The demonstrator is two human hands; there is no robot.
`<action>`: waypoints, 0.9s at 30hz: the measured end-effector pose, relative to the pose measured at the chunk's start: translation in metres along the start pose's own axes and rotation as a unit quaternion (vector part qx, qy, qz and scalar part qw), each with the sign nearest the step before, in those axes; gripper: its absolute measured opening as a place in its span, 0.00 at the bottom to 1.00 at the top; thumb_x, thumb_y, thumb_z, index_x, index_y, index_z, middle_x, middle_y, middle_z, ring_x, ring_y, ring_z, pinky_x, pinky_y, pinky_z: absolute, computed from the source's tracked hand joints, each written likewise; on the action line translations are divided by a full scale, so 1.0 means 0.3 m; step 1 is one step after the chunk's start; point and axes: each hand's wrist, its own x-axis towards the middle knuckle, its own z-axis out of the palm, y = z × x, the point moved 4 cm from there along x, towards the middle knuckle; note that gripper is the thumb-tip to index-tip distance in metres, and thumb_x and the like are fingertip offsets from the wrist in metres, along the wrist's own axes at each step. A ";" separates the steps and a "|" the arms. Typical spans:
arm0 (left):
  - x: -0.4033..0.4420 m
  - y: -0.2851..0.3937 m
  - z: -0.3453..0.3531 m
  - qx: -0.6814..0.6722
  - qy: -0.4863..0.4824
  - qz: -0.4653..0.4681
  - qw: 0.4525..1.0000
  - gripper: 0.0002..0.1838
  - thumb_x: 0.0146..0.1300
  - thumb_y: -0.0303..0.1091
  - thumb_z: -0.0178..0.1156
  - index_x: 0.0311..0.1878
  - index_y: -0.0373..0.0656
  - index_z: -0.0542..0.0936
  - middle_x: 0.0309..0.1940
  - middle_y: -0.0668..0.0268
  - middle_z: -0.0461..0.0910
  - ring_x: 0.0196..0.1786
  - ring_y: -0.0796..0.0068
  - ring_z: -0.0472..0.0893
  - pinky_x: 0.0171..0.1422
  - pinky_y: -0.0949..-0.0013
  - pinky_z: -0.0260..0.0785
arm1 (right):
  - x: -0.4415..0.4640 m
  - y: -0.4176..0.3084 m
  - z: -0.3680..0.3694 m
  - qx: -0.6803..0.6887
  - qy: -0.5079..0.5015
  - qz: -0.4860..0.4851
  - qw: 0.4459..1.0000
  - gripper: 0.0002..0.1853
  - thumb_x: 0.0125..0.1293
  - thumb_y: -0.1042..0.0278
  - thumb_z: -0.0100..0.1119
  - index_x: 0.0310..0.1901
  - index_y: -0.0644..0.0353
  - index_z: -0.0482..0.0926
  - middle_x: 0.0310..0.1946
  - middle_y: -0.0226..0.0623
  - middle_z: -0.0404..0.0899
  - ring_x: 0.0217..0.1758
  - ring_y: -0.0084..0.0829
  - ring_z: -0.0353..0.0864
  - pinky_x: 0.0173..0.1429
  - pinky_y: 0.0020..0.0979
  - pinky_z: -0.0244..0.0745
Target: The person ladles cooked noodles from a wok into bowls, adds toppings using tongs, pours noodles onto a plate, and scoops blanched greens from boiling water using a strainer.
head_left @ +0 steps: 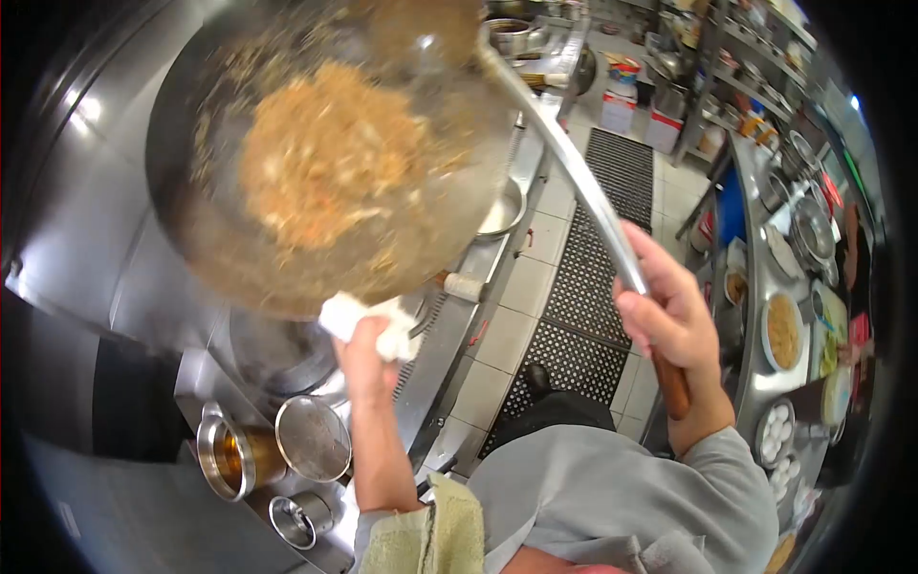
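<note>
My left hand (365, 349) is closed around a folded white cloth (346, 314) at the near edge of a large wok (206, 234). The wok is lifted and tilted, and a mass of orange-brown fried food (325, 153) with pale bits lies in it. My right hand (669, 311) grips the long metal shaft of a ladle (583, 182), whose wooden handle end sticks out below my palm. The ladle's head is blurred at the wok's upper right side. Under the wok, a burner (277, 354) is partly hidden.
At lower left stand a metal pot with amber liquid (229, 454), a round strainer (314, 438) and a small metal container (299, 519). Black perforated mats (574, 364) cover the aisle floor. A right-hand counter holds a dish of yellowish food (782, 330) and a bowl of eggs (776, 430).
</note>
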 end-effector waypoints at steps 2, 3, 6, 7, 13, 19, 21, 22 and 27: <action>-0.009 -0.087 0.215 -0.026 -0.070 -0.036 0.997 0.09 0.50 0.23 0.53 0.36 0.30 0.74 0.31 0.57 0.79 0.32 0.63 0.82 0.41 0.62 0.77 | -0.086 -0.070 -0.104 -0.081 0.116 -0.029 0.990 0.34 0.65 0.76 0.51 0.72 0.64 0.53 0.24 0.27 0.70 0.14 0.12 0.63 0.16 0.16 0.59; -0.049 -0.109 0.344 -0.037 -0.128 -0.067 0.989 0.10 0.50 0.24 0.52 0.36 0.29 0.74 0.31 0.56 0.79 0.33 0.62 0.82 0.41 0.62 0.77 | -0.119 -0.105 -0.166 -0.150 0.144 -0.004 0.978 0.33 0.65 0.76 0.51 0.72 0.62 0.54 0.26 0.30 0.71 0.16 0.13 0.65 0.18 0.18 0.60; -0.157 -0.303 0.637 -0.084 -0.274 -0.191 0.939 0.11 0.51 0.25 0.50 0.36 0.28 0.74 0.32 0.52 0.79 0.34 0.58 0.82 0.44 0.59 0.77 | -0.209 -0.141 -0.412 -0.414 0.200 -0.011 0.888 0.32 0.64 0.75 0.53 0.70 0.62 0.55 0.31 0.52 0.78 0.28 0.43 0.78 0.33 0.37 0.71; -0.203 -0.398 0.709 -0.093 -0.303 -0.236 0.919 0.11 0.51 0.25 0.50 0.37 0.28 0.74 0.32 0.52 0.79 0.34 0.58 0.81 0.45 0.58 0.77 | -0.244 -0.137 -0.497 -0.491 0.208 -0.016 0.846 0.33 0.64 0.74 0.54 0.69 0.63 0.55 0.33 0.61 0.79 0.35 0.56 0.80 0.39 0.44 0.73; -0.267 -0.798 0.891 -0.114 -0.353 -0.437 0.819 0.13 0.52 0.25 0.49 0.40 0.28 0.73 0.35 0.50 0.79 0.35 0.57 0.82 0.44 0.58 0.77 | -0.398 -0.099 -0.555 -0.571 0.097 0.244 0.778 0.35 0.63 0.70 0.54 0.70 0.59 0.54 0.31 0.60 0.78 0.36 0.57 0.79 0.43 0.50 0.72; -0.292 -1.040 0.852 -0.053 -0.328 -0.513 0.792 0.10 0.54 0.25 0.50 0.38 0.31 0.72 0.32 0.52 0.79 0.33 0.59 0.82 0.40 0.60 0.78 | -0.485 -0.092 -0.720 -0.545 0.241 0.363 0.717 0.31 0.67 0.67 0.51 0.71 0.54 0.55 0.29 0.54 0.78 0.28 0.45 0.80 0.31 0.42 0.74; -0.309 -1.066 0.875 -0.032 -0.323 -0.487 0.811 0.09 0.53 0.24 0.51 0.38 0.32 0.72 0.32 0.54 0.79 0.33 0.61 0.82 0.39 0.62 0.77 | -0.479 -0.037 -0.760 -0.473 0.269 0.430 0.721 0.31 0.69 0.65 0.50 0.71 0.53 0.54 0.26 0.49 0.78 0.22 0.39 0.79 0.26 0.40 0.74; -0.304 -1.073 0.888 -0.018 -0.319 -0.453 0.832 0.09 0.52 0.23 0.52 0.38 0.33 0.72 0.31 0.56 0.78 0.32 0.62 0.82 0.39 0.63 0.77 | -0.486 0.044 -0.760 -0.350 0.296 0.452 0.766 0.30 0.70 0.64 0.48 0.71 0.52 0.52 0.24 0.41 0.74 0.19 0.31 0.74 0.21 0.35 0.72; -0.195 -1.152 0.932 0.052 -0.368 -0.382 0.846 0.07 0.52 0.20 0.53 0.35 0.41 0.70 0.27 0.69 0.71 0.27 0.76 0.76 0.31 0.69 0.71 | -0.320 0.327 -0.506 0.281 0.315 0.377 0.825 0.29 0.72 0.65 0.47 0.71 0.45 0.51 0.22 0.25 0.62 0.14 0.14 0.58 0.13 0.22 0.61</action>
